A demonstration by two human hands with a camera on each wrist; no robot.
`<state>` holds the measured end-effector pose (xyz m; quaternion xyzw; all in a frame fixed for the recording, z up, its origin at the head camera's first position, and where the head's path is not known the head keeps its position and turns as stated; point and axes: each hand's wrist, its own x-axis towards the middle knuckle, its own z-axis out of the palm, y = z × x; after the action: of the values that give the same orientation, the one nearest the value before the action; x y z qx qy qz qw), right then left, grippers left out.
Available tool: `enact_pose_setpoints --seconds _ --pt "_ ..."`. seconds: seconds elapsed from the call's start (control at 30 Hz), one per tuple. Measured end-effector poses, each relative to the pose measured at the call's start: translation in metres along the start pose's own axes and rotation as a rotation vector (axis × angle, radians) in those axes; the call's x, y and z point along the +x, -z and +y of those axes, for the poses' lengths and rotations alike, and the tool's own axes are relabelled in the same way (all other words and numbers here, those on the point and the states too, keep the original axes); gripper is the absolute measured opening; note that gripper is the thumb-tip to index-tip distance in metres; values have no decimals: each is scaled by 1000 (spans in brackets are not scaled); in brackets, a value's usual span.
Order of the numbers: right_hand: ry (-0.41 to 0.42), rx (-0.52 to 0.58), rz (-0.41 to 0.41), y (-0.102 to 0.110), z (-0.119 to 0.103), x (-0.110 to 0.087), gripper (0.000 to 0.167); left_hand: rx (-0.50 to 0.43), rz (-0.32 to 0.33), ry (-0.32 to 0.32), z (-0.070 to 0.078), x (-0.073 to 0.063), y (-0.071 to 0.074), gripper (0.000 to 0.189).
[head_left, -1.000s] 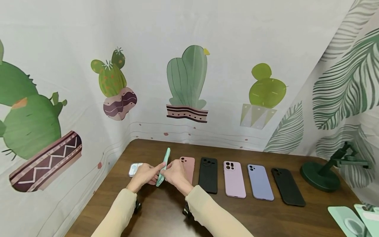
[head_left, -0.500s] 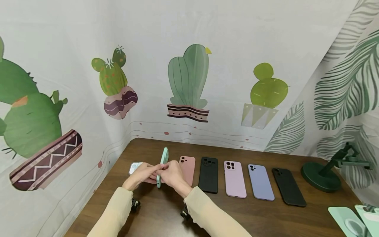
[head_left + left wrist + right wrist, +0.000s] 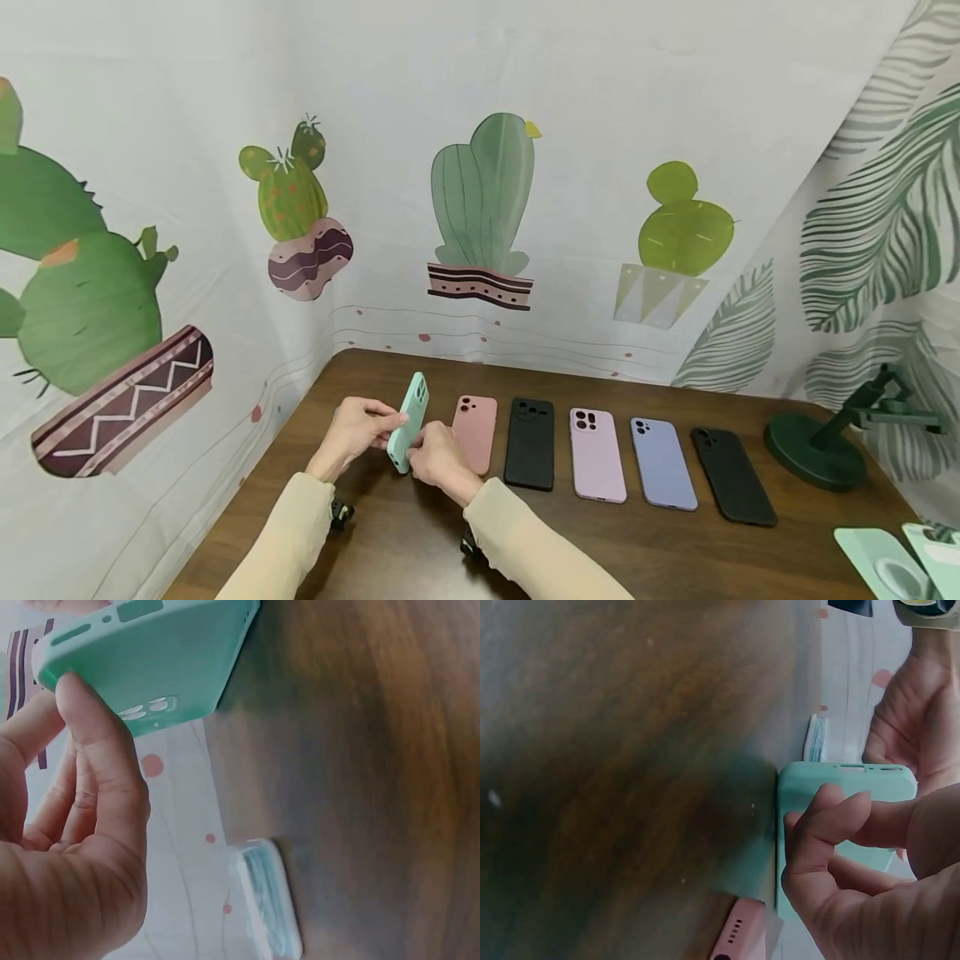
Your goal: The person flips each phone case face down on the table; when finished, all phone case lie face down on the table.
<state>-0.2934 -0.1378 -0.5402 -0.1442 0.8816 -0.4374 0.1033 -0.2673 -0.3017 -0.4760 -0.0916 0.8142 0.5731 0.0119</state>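
Note:
My left hand grips a mint green phone case, which stands tilted on edge over the table's left part. In the left wrist view, the thumb presses the case's inner face near its port end; camera cutouts show at the far end. My right hand is close against the back of the case, its fingers curled and thumb tip meeting the fingers, with nothing visible between them. Just right of the hands lies a pink phone case. Behind the left hand is a white-rimmed object with a pale blue face, partly hidden.
Rightward in a row lie a black case, a lilac case, a blue-violet case and another black case. A dark green stand is at the right back. Mint pieces lie at the right front edge.
The mint case has turned so more of its back and camera cutouts face right. My left hand has opened out leftward along it, and my right hand has shifted slightly lower.

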Motion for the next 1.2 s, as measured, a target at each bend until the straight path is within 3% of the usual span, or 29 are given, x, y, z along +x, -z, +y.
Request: enact_pose_setpoints --seconds 0.4,0.67,0.83,1.0,1.2 --pt "-15 -77 -41 -10 5 3 28 124 86 -9 -1 0 9 16" --pt "13 -113 10 -11 7 2 30 190 96 -33 0 -2 7 14" --pt "8 -159 47 -10 8 3 30 183 96 -32 -3 -4 7 14" --pt "-16 -161 39 -8 10 3 38 208 106 -36 -6 -4 6 13" --pt "-41 -157 13 -3 12 3 41 318 111 -39 -11 -2 3 14"
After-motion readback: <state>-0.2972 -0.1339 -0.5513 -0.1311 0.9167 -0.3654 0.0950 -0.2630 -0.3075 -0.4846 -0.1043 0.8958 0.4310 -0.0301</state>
